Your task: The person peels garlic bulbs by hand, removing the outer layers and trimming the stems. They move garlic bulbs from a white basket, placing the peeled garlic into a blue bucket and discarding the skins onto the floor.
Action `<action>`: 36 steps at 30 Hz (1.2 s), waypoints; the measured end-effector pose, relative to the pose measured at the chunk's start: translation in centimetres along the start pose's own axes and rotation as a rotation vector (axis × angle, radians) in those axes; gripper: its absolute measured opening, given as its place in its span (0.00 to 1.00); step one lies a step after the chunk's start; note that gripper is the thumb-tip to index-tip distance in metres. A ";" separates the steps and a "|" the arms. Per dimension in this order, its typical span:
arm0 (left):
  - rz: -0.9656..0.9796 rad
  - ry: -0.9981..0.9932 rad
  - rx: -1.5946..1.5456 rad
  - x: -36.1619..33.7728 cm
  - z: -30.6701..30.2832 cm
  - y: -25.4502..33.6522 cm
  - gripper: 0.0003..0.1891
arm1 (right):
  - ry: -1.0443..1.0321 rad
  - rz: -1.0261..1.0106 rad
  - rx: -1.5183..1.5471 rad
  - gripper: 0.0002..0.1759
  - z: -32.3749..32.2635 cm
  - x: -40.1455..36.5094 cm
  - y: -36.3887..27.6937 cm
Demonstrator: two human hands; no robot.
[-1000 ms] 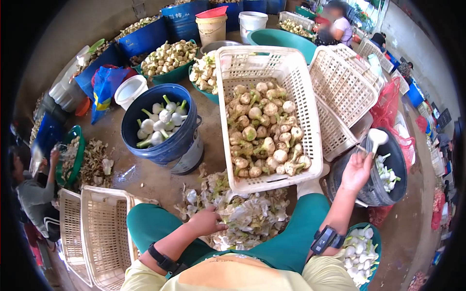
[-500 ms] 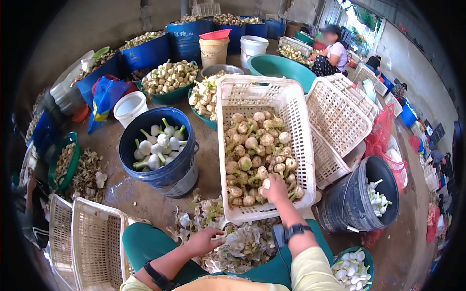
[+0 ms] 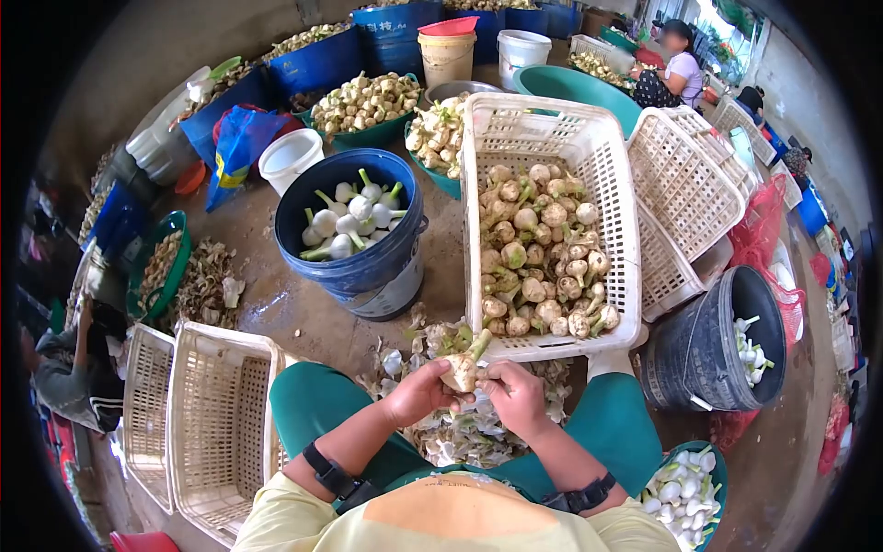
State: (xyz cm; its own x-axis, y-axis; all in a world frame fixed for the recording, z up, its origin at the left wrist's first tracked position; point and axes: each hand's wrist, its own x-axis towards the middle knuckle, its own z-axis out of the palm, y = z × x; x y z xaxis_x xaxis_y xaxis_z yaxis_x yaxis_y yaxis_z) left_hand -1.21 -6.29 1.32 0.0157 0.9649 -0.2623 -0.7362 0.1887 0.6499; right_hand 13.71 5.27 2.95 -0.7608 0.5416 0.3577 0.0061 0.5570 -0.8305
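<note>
Between my hands, above my lap, is a soiled garlic bulb (image 3: pixel 460 372) with a short green stem pointing up and to the right. My left hand (image 3: pixel 421 394) grips it from the left. The fingers of my right hand (image 3: pixel 517 397) are pinched against its right side; what exactly lies under those fingertips is hidden. Just beyond stands a white plastic crate (image 3: pixel 552 348) of unpeeled garlic bulbs (image 3: pixel 543 248). Peeled white garlic (image 3: pixel 354 218) fills part of the blue bucket (image 3: pixel 359 285) at the left. Loose peelings (image 3: pixel 460 432) lie below my hands.
At the right a dark bucket (image 3: pixel 681 368) leans with peeled garlic inside. A green basin (image 3: pixel 720 501) of white bulbs sits by my right knee. Stacked crates (image 3: pixel 221 432) stand at my left, others (image 3: pixel 690 184) at the right. A co-worker (image 3: pixel 676 74) sits at the back right.
My right hand has come back from the crate to my lap with a garlic bulb. My left hand has closed on that bulb. The view has shifted, so the surroundings appear higher and further right.
</note>
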 end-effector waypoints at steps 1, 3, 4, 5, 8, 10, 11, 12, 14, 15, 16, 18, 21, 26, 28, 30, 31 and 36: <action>-0.009 -0.012 0.018 -0.4 -0.1 0.2 0.22 | 0.031 -0.026 -0.030 0.05 0.0 0.2 -0.8; -0.025 -0.021 0.014 -0.8 -0.2 0.1 0.23 | 0.106 -0.027 -0.090 0.04 0.2 0.3 -0.3; -0.029 -0.027 0.015 -0.9 0.2 -0.1 0.23 | 0.178 -0.032 -0.150 0.03 0.1 0.4 -0.1; 0.067 0.035 0.106 -0.9 0.8 -0.1 0.24 | 0.215 0.170 -0.057 0.03 -0.3 0.5 0.0; 0.162 0.046 0.127 -0.8 1.0 -0.3 0.26 | 0.185 0.485 0.147 0.07 -1.2 0.4 2.1; 0.329 0.152 0.619 -0.8 1.4 -1.0 0.29 | 0.031 0.504 0.270 0.10 -1.2 0.3 0.6; 0.300 0.186 0.698 -1.1 1.9 -1.1 0.31 | -0.128 0.522 0.395 0.12 -1.0 0.3 -0.2; 0.300 0.182 0.699 -1.1 2.2 -1.1 0.31 | -0.164 0.511 0.470 0.16 -0.4 -0.1 0.9; 0.558 0.240 1.307 -1.1 2.4 -1.0 0.30 | -0.125 0.478 0.461 0.16 0.1 0.1 1.0; 0.629 0.266 1.333 -1.0 2.2 -1.2 0.30 | -0.126 0.476 0.462 0.16 0.3 0.1 0.8; 0.627 0.269 1.334 -1.0 2.2 -1.0 0.30 | -0.106 0.463 0.338 0.16 0.4 0.3 0.2; 0.715 0.243 1.475 -1.2 2.2 -0.7 0.30 | -0.087 0.452 0.219 0.16 0.6 0.2 0.2; 0.238 0.170 0.560 -1.2 2.0 -1.3 0.29 | -0.008 0.497 0.407 0.15 1.1 -0.5 2.0; 0.233 0.123 0.412 -0.6 1.2 -1.4 0.26 | -0.063 0.530 0.809 0.14 -0.2 -0.8 2.7; 0.305 0.177 0.576 -0.4 1.9 -1.6 0.24 | -0.078 0.646 0.850 0.15 0.1 -0.7 2.2; 0.137 0.142 0.393 -0.1 0.2 -1.8 0.23 | -0.033 0.672 0.890 0.13 0.3 -0.8 2.6; 0.089 0.073 0.167 0.0 0.4 -1.1 0.21 | -0.070 0.542 0.535 0.12 -0.1 -0.4 2.3; 0.213 0.251 0.447 0.3 2.4 -1.8 0.30 | -0.167 0.157 0.022 0.09 0.2 0.5 2.2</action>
State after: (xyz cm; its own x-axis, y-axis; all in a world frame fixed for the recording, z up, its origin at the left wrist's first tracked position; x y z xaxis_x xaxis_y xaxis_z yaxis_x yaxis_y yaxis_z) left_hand 1.70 -5.93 1.77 -0.3042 0.9272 -0.2185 -0.3457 0.1063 0.9323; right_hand 13.19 6.58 1.22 -0.8486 0.5078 0.1486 0.1207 0.4591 -0.8801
